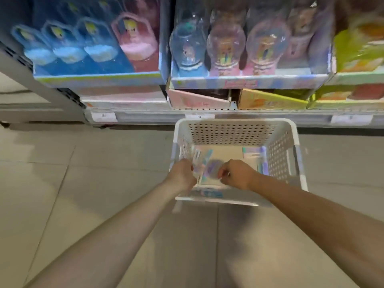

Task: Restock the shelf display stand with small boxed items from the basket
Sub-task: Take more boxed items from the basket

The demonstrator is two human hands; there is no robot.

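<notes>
A white perforated basket (232,132) stands on the tiled floor in front of the shelf. Both my hands reach into it. My left hand (181,175) curls its fingers round the left edge of a pastel small box (204,165), and my right hand (236,174) pinches the same blurred box from the right. Another small box (252,152) lies at the basket's back right, and one more (209,193) lies by the near wall. The shelf display stand (249,82) holds boxed globe toys above the basket.
To the left of the stand, a blue display tray (99,80) holds doll boxes. Pink and yellow cartons (270,99) sit on the lowest shelf (145,116) with price tags along its edge. Tiled floor (62,183) spreads to the left.
</notes>
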